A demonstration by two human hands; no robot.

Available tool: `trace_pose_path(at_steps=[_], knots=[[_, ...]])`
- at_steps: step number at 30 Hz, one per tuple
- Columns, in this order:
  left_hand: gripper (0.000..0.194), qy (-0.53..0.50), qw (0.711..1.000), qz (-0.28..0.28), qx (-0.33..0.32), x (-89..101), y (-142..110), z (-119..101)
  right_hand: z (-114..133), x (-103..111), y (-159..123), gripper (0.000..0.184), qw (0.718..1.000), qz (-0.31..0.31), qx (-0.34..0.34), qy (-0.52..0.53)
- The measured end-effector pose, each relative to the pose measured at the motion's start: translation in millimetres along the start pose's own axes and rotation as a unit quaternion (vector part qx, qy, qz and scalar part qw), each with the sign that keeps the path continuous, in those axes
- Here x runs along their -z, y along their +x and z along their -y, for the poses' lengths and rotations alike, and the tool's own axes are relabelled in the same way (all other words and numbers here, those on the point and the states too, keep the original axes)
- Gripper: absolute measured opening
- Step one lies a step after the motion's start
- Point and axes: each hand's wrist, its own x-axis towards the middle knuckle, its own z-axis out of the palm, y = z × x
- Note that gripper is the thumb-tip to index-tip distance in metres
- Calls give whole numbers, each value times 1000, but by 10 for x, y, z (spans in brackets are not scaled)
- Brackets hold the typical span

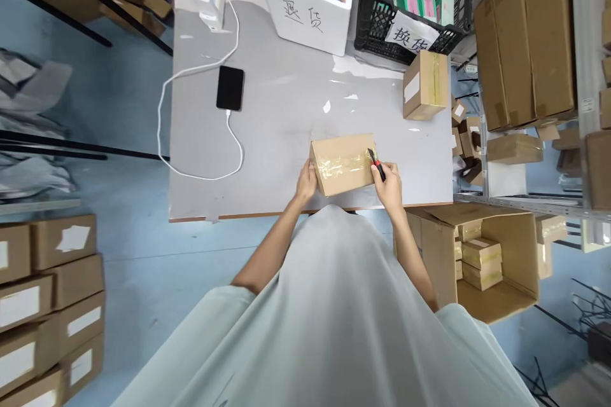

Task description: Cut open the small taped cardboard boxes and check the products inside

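Observation:
A taped cardboard box (344,186) is tilted near the front edge of the grey table. My left hand (306,182) grips its left end, fingers against the side. In my right hand (390,187) is a box cutter (377,165) with a red and black handle. Its blade end lies at the right end of the clear yellowish tape strip (344,166); whether it has cut in, I cannot tell.
On the table (281,108) are a phone (230,88) on a white cable, a power strip (210,3), a second taped box (426,86), a white bin (305,16) and a black crate (410,6). A large open carton (520,254) with smaller boxes stands at the right.

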Motion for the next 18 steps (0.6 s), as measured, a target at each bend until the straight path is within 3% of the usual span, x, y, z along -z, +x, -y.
trace_pose_path(at_steps=[3,7,12,15,18], knots=[[57,-19,999,-23,-11,181,17,-158,248,-100,-39,45,998,8,-10,-65],[44,-37,994,-61,-80,577,134,-527,516,-258,-136,44,990,6,-36,-133],[34,-18,993,37,-112,893,359,-869,717,-265,-290,45,986,-17,-50,-159],[35,-20,992,72,-100,948,448,-915,880,-259,-409,44,988,-12,-36,-151],[35,-29,992,89,-87,957,498,-929,1119,-339,-508,45,991,37,-14,-129]])
